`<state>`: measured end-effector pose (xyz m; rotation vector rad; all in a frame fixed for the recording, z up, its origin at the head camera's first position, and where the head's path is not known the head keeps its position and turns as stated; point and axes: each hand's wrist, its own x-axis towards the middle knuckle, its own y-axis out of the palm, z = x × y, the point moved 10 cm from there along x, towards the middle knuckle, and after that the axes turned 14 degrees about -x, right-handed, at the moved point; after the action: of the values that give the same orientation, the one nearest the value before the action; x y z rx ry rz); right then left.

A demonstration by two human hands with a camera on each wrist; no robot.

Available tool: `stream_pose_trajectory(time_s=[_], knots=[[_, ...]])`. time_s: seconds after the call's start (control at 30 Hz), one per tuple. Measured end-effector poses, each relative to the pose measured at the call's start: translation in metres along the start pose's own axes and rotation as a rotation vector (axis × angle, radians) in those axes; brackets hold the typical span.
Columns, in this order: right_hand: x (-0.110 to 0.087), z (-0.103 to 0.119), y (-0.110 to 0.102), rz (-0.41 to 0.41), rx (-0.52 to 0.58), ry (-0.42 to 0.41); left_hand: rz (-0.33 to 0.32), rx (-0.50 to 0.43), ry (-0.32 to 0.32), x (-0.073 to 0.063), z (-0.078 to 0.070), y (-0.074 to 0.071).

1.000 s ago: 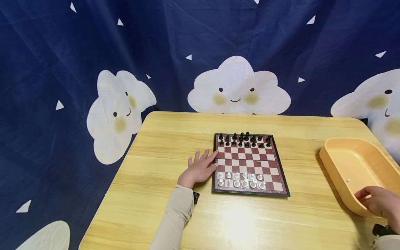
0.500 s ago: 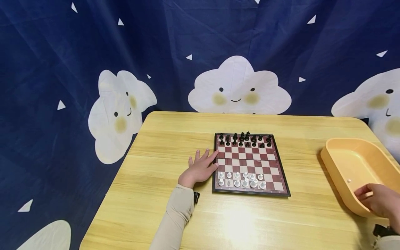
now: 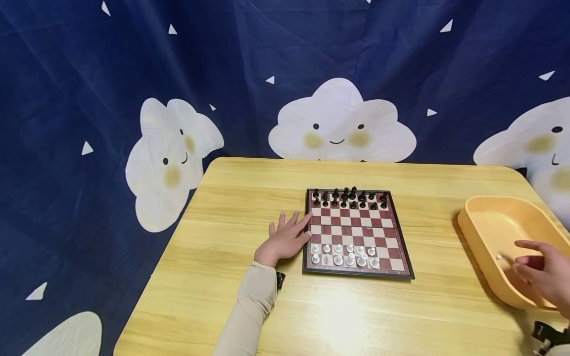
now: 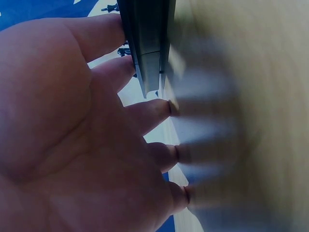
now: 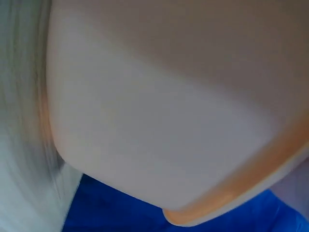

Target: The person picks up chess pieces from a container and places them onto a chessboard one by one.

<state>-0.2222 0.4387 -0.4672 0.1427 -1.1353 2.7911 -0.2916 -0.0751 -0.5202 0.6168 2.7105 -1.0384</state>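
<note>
A folding chessboard (image 3: 352, 232) lies on the table with two rows of black chess pieces (image 3: 353, 195) at its far side. White chess pieces (image 3: 350, 259) stand in two rows along the near side, leaving the squares at the near right corner bare. Against the board's left edge rests my left hand (image 3: 285, 242), fingers spread, thumb and index finger at the rim. The left wrist view shows its palm (image 4: 63, 125) beside the board's dark edge (image 4: 147, 43). My right hand (image 3: 545, 274) is over the orange bin (image 3: 478, 257), its thumb and index finger apart. A small white piece (image 3: 498, 257) lies inside the bin.
The light wooden table (image 3: 213, 212) backs onto a dark blue curtain (image 3: 240, 49) with smiling clouds. The bin stands at the table's right side, some way from the board. Its outer wall (image 5: 145, 121) fills most of the right wrist view.
My right hand has risen from low inside the bin, near its front wall, and its thumb and index finger have spread. The left hand and the chess pieces stay where they were.
</note>
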Motion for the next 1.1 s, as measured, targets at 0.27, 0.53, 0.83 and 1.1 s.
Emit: stream_pose_trajectory(time_s=[0.27, 0.53, 0.83, 1.1], knots=[[0.003, -0.006, -0.013, -0.191, 0.729, -0.009, 0.003, -0.004, 0.003, -0.001, -0.004, -0.001], [0.012, 0.012, -0.001, 0.031, 1.389, -0.179, -0.007, -0.003, 0.018, -0.006, -0.010, -0.004], [0.009, 0.030, -0.003, 0.007, 1.197, -0.307, 0.000, -0.005, 0.014, -0.006, -0.009, -0.003], [0.011, 0.053, 0.010, -0.126, 0.969, -0.122, -0.004, 0.002, 0.025, -0.007, -0.011, -0.004]])
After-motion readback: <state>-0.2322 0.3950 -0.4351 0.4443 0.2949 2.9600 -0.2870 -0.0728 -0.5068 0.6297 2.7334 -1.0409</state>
